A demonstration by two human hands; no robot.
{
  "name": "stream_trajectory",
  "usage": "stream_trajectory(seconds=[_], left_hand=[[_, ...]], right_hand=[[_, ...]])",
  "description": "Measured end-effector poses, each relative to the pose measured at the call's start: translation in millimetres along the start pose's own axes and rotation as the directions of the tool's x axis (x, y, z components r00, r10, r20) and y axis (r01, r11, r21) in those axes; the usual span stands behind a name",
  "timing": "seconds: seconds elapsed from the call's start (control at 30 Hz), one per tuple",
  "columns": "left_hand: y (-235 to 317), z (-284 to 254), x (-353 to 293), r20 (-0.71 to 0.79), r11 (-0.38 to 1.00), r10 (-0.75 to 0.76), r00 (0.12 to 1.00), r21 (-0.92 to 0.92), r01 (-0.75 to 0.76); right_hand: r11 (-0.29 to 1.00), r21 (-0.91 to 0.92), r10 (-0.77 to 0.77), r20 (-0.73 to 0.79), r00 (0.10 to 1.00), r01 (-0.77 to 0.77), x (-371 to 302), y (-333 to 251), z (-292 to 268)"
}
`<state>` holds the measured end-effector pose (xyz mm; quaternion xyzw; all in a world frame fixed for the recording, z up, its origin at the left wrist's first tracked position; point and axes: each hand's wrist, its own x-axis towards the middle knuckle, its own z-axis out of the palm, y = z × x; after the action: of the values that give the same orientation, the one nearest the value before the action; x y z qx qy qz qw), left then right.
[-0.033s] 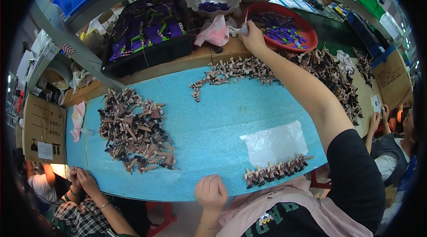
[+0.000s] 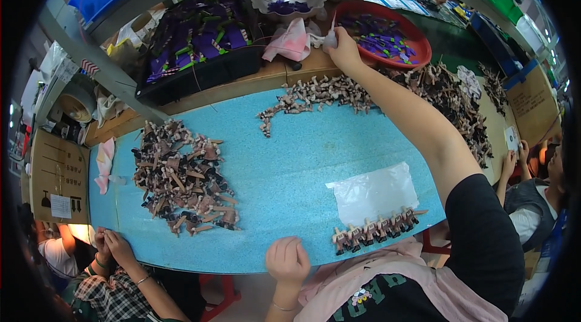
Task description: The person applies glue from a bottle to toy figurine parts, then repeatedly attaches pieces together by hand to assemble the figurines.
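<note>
Right hand (image 2: 346, 51), fingers gripping small nozzle bottle (image 2: 330, 40) at 1 o'clock, beside red basin (image 2: 425, 50). Left hand (image 2: 288, 260) showing at 6 o'clock, near worktop (image 2: 284, 171) edge, fingers forming fist. Overtight squeeze risking drips; low forearm (image 2: 393, 101) risking scattering pale parts (image 2: 327, 93) alongside.

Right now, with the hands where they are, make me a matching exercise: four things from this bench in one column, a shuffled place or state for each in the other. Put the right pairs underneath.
Things
1. small nozzle bottle
2. red basin
3. row of small figures
4. left hand

Places and states
A. lined up along the near side of the pale plastic sheet
B. fingers curled in
C. gripped in the right hand
D. containing purple and green pieces

Right pairs: 1-C, 2-D, 3-A, 4-B
</note>
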<state>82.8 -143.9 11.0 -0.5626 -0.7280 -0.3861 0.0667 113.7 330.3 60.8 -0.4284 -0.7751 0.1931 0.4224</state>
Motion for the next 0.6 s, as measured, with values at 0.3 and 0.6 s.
stream_trajectory(seconds=[0.3, 0.6], left_hand=[[4.7, -1.5, 1.6, 0.049, 1.0, -0.007, 0.999, 0.015, 0.006], [-5.9, 0.6, 65.1, 0.152, 0.977, -0.161, 0.975, -0.118, 0.179]], right_hand=[[0.884, -0.18, -0.413, 0.129, 0.901, 0.431, -102.5, -24.3, -33.5], [0.853, -0.388, -0.233, 0.316, 0.92, 0.349, -120.0, -36.6, -22.6]])
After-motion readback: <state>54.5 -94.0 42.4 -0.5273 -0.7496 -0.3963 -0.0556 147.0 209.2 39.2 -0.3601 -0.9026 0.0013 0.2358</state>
